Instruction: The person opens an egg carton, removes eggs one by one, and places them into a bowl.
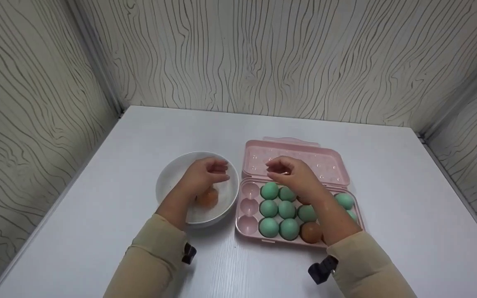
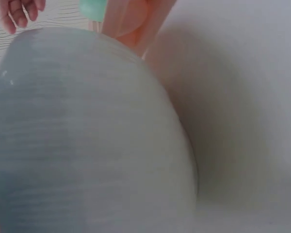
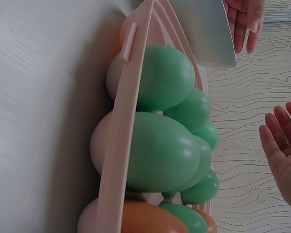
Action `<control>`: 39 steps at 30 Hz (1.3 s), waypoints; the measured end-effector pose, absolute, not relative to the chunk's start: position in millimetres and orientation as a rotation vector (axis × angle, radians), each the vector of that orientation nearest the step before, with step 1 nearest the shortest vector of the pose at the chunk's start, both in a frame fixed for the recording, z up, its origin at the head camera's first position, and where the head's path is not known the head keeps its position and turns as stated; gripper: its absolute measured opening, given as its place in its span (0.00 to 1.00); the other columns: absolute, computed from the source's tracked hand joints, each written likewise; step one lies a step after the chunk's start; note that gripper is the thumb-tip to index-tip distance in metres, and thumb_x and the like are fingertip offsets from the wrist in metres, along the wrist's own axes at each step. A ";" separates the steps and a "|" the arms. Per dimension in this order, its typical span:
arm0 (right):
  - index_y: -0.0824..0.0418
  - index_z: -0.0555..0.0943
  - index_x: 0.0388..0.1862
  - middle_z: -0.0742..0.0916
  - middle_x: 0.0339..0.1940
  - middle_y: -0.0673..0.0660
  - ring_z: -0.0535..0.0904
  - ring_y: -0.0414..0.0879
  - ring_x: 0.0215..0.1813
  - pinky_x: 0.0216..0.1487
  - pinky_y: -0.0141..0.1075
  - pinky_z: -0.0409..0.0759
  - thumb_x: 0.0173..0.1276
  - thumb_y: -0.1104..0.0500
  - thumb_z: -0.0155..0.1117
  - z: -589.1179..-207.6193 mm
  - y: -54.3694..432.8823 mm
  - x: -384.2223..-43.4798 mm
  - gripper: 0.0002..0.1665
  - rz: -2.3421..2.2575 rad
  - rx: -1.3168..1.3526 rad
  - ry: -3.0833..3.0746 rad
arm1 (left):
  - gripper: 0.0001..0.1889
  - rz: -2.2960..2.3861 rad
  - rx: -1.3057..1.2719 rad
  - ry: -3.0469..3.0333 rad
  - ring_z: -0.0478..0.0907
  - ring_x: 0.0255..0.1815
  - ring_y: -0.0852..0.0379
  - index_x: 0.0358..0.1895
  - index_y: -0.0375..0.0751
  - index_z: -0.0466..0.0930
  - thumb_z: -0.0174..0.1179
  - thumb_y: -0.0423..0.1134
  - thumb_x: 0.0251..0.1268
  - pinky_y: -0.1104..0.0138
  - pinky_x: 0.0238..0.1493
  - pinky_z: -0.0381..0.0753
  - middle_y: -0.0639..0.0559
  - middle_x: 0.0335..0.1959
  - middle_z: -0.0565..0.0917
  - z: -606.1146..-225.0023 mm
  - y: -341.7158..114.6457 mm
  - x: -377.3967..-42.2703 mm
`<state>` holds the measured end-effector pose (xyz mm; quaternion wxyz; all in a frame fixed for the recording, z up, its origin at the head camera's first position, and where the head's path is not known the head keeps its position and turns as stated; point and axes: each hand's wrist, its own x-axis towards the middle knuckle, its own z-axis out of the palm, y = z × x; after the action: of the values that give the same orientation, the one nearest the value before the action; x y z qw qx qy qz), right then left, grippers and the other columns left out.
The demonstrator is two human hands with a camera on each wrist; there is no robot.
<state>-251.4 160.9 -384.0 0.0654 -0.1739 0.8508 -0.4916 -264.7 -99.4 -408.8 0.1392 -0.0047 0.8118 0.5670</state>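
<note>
My left hand (image 1: 203, 174) hovers over a white bowl (image 1: 169, 176), fingers loosely bent and holding nothing. Below it, inside the bowl, lies a brown egg (image 1: 208, 200), partly covered by the hand and wrist. Above the pink egg box (image 1: 248, 207), near its opened lid (image 1: 259, 162), is my right hand (image 1: 296, 174), also loosely bent around nothing. Green eggs (image 1: 268, 208) and a few brown eggs (image 1: 311, 232) sit in the box, while its left column of cups holds none. The right forearm hides part of the box. In the right wrist view, the right hand (image 3: 286, 150) shows relaxed fingers.
Bowl and box stand side by side on a white table (image 1: 205, 124), the bowl to the left. Patterned panels (image 1: 238, 58) rise behind the table and at both sides. In the left wrist view, the bowl's outer wall (image 2: 97, 136) fills much of the picture.
</note>
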 end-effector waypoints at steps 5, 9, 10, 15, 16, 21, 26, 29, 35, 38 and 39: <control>0.52 0.78 0.49 0.82 0.46 0.54 0.77 0.45 0.48 0.51 0.40 0.75 0.60 0.50 0.64 -392.6 172.9 -254.3 0.18 -1.460 -0.498 2.588 | 0.20 1.693 0.035 2.307 0.75 0.51 0.60 0.50 0.55 0.77 0.66 0.39 0.52 0.62 0.57 0.72 0.55 0.49 0.79 -399.0 -98.9 -258.6; 0.53 0.78 0.49 0.82 0.47 0.55 0.77 0.45 0.49 0.54 0.42 0.74 0.60 0.51 0.64 -393.0 179.8 -249.2 0.18 -1.452 -0.450 2.580 | 0.20 1.698 0.086 2.300 0.75 0.51 0.60 0.51 0.54 0.76 0.66 0.39 0.53 0.62 0.57 0.71 0.55 0.49 0.79 -396.5 -98.2 -254.2; 0.53 0.78 0.50 0.82 0.47 0.55 0.76 0.45 0.49 0.54 0.42 0.74 0.60 0.51 0.64 -393.5 181.3 -247.9 0.18 -1.452 -0.446 2.575 | 0.20 1.691 0.097 2.302 0.75 0.51 0.60 0.52 0.54 0.76 0.66 0.40 0.53 0.62 0.57 0.72 0.55 0.49 0.79 -396.4 -98.0 -253.4; 0.53 0.78 0.50 0.82 0.46 0.55 0.77 0.45 0.49 0.54 0.39 0.75 0.60 0.51 0.65 -399.3 188.1 -240.3 0.19 -1.464 -0.449 2.549 | 0.21 1.677 0.169 2.302 0.76 0.50 0.60 0.51 0.53 0.77 0.67 0.42 0.51 0.63 0.55 0.73 0.53 0.50 0.80 -398.2 -96.8 -251.2; 0.55 0.78 0.50 0.82 0.46 0.56 0.77 0.45 0.49 0.53 0.38 0.75 0.60 0.52 0.65 -400.9 189.2 -238.6 0.20 -1.469 -0.466 2.546 | 0.21 1.682 0.189 2.297 0.76 0.51 0.59 0.52 0.52 0.77 0.67 0.41 0.51 0.63 0.55 0.73 0.53 0.50 0.79 -398.9 -96.5 -251.0; 0.61 0.77 0.50 0.82 0.46 0.59 0.78 0.47 0.49 0.51 0.34 0.76 0.60 0.56 0.65 -408.0 193.4 -229.5 0.20 -1.480 -0.530 2.536 | 0.22 1.683 0.220 2.279 0.76 0.51 0.59 0.52 0.51 0.76 0.67 0.41 0.51 0.63 0.56 0.73 0.52 0.51 0.79 -400.2 -95.2 -248.4; 0.64 0.77 0.51 0.82 0.47 0.61 0.78 0.49 0.51 0.51 0.32 0.76 0.59 0.57 0.66 -417.5 195.6 -221.5 0.22 -1.481 -0.576 2.498 | 0.23 1.701 0.206 2.226 0.75 0.53 0.58 0.54 0.50 0.75 0.67 0.40 0.52 0.63 0.58 0.71 0.51 0.53 0.78 -396.9 -94.3 -243.8; 0.66 0.77 0.51 0.82 0.47 0.62 0.78 0.51 0.51 0.52 0.36 0.76 0.59 0.58 0.66 -424.7 196.4 -218.0 0.22 -1.461 -0.639 2.473 | 0.23 1.707 0.217 2.209 0.74 0.55 0.56 0.55 0.47 0.74 0.65 0.37 0.54 0.62 0.59 0.69 0.48 0.55 0.77 -394.1 -94.3 -241.7; 0.63 0.78 0.49 0.83 0.45 0.57 0.78 0.50 0.50 0.52 0.38 0.76 0.58 0.57 0.67 -437.9 195.8 -213.9 0.21 -1.408 -0.733 2.458 | 0.23 1.709 0.238 2.214 0.75 0.54 0.57 0.55 0.47 0.74 0.65 0.38 0.54 0.62 0.59 0.69 0.49 0.54 0.77 -396.6 -94.9 -242.4; 0.61 0.78 0.50 0.84 0.45 0.56 0.78 0.49 0.50 0.52 0.36 0.75 0.57 0.56 0.68 -440.9 194.0 -210.7 0.22 -1.387 -0.702 2.450 | 0.23 1.713 0.247 2.218 0.75 0.53 0.58 0.54 0.48 0.75 0.66 0.39 0.52 0.63 0.58 0.70 0.51 0.53 0.78 -399.7 -95.1 -243.5; 0.60 0.78 0.50 0.84 0.45 0.55 0.78 0.48 0.50 0.52 0.36 0.76 0.57 0.55 0.68 -441.6 193.2 -209.7 0.22 -1.379 -0.689 2.441 | 0.23 1.712 0.247 2.221 0.76 0.53 0.59 0.54 0.49 0.75 0.67 0.40 0.52 0.63 0.58 0.71 0.52 0.53 0.78 -400.7 -95.2 -243.7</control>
<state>-209.7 193.2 -441.6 0.1267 -0.2368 0.8386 -0.4739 -243.7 -95.2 -400.7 0.1625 0.0865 0.7785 0.6000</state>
